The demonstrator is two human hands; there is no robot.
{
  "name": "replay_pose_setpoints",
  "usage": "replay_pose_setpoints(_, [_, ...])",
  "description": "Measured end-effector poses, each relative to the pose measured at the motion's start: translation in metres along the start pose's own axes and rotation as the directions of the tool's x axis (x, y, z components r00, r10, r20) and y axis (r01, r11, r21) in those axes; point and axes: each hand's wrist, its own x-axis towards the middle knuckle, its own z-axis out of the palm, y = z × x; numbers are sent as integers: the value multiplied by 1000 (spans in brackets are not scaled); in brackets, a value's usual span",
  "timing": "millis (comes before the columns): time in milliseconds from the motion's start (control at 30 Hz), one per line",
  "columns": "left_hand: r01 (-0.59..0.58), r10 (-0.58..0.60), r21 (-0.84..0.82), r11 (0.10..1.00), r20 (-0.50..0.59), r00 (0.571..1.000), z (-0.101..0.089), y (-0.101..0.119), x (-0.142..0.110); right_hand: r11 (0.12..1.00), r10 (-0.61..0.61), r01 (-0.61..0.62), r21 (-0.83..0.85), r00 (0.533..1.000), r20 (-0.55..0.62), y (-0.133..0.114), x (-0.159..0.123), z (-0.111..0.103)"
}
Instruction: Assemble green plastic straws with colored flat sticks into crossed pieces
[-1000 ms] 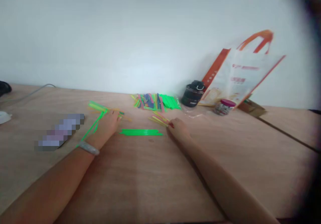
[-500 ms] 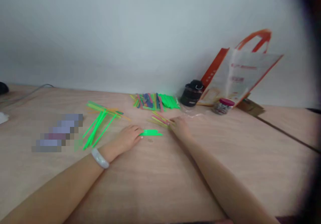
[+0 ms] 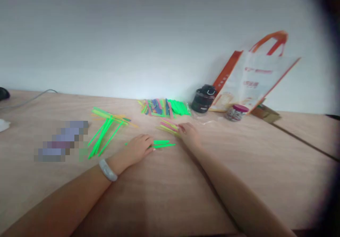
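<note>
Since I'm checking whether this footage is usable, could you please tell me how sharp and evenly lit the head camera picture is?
In the head view, everything is soft, blurring the green sticks by the left hand; a dark vignette shades the right edge; a pixelated block masks part of the wooden table; lighting looks even, with a faint shadow beside the tote bag.

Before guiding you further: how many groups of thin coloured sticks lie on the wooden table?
4: a mixed heap by the wall, a green-and-yellow spread at left, pink-and-yellow sticks at the right hand, green sticks by the left hand. Hands may hide more.
</note>
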Motion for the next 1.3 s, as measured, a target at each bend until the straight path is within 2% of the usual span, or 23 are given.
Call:
replay_pose_setpoints(167, [-48, 50, 18, 999, -77, 996, 5, 7, 2, 992, -48, 53, 118, 998, -46, -11, -4, 3])
replay_pose_setpoints(433, [-50, 51, 13, 999, -64, 997, 14, 23, 17, 960, -53, 74, 270, 995, -85, -17, -7, 9])
replay_pose_setpoints(667, [-44, 43, -4, 999, -88, 995, 13, 30, 22, 935, 1, 28, 353, 997, -82, -20, -8, 12])
replay_pose_setpoints(967, [-59, 60, 28, 998, -29, 998, 9, 37, 21, 880, 38, 1, 475, 997, -72, -28, -10, 12])
replay_pose_setpoints(1067, [-28, 29, 22, 999, -64, 998, 9, 36, 20, 857, 63, -19, 516, 996, -69, -29, -10, 9])
replay_pose_setpoints(1167, [57, -63, -39, 998, -173, 983, 7, 28, 17, 784, 116, -100, 613, 993, 13, -33, -11, 5])
replay_pose_setpoints(1300, [94, -122, -123, 988, -243, 962, 4, 16, 13, 607, 169, -300, 736, 954, 249, -42, -16, 5])
